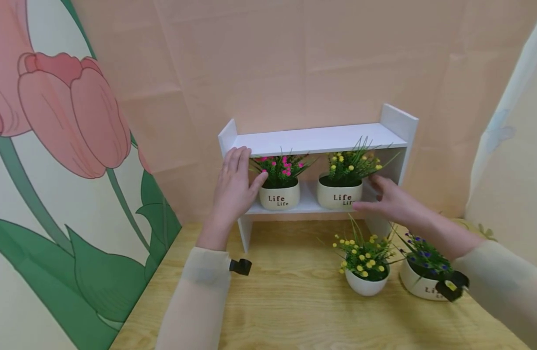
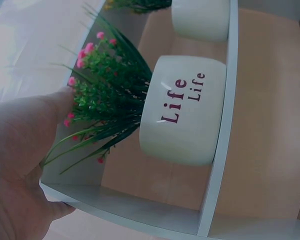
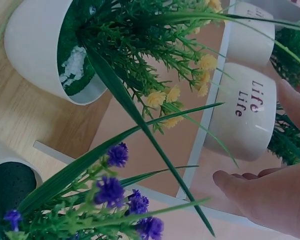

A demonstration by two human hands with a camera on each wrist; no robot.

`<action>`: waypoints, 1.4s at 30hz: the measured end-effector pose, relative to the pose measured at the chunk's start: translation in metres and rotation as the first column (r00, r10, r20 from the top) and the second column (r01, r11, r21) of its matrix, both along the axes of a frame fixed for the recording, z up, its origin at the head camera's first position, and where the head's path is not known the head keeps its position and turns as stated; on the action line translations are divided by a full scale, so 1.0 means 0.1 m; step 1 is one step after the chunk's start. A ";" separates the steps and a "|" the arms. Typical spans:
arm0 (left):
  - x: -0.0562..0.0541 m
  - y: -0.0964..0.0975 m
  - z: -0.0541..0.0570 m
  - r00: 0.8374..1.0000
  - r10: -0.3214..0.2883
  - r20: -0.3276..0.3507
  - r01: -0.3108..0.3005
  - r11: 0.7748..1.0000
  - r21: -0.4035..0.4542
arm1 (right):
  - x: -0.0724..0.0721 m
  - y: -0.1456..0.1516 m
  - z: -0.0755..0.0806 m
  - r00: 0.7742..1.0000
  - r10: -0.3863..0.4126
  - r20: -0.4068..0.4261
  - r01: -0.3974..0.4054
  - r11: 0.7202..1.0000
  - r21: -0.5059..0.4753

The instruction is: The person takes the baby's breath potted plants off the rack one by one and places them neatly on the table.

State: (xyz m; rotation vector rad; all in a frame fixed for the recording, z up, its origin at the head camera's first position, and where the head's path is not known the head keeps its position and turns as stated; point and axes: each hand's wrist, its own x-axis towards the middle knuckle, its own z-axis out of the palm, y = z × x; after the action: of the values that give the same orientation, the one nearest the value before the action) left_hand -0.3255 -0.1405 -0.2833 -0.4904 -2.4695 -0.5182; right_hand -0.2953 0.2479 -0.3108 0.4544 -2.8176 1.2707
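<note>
My left hand (image 1: 235, 184) is at the left upper corner of a white two-tier shelf (image 1: 312, 140), fingers stretched along the left side panel and thumb spread in front of the pink-flowered potted plant (image 1: 279, 197). In the left wrist view, the thumb lies near the pink blooms and the fingers are outside the panel. My right hand (image 1: 393, 199) is beside the yellow-flowered potted plant (image 1: 340, 194) on the lower tier, thumb and fingers spread apart. The right wrist view shows a gap between the thumb and that white pot (image 3: 242, 112); the other fingers are partly hidden.
Below my right forearm, a round white pot of yellow flowers (image 1: 368, 282) and a pot of purple flowers (image 1: 419, 279) stand on the wooden table (image 1: 286, 301). A tulip-printed panel (image 1: 71, 116) is at left, and a pinkish wall covering (image 1: 273, 63) hangs behind the shelf.
</note>
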 end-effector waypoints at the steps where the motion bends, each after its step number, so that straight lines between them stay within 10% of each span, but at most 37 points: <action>1: 0.00 0.00 0.00 1.000 0.000 -0.001 0.000 1.000 -0.002 | -0.01 0.00 0.00 1.000 -0.005 0.010 0.005 1.000 -0.002; 42: -0.05 0.01 -0.03 1.000 0.005 -0.019 -0.005 1.000 -0.006 | -0.35 -0.14 -0.05 0.997 -0.069 0.032 0.069 0.997 0.022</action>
State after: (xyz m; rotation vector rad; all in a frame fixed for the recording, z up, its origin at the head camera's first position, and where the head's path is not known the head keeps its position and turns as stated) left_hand -0.3303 -0.1396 -0.2864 -0.4890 -2.4547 -0.5017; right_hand -0.3307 0.2338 -0.3157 0.3367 -2.8484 1.2488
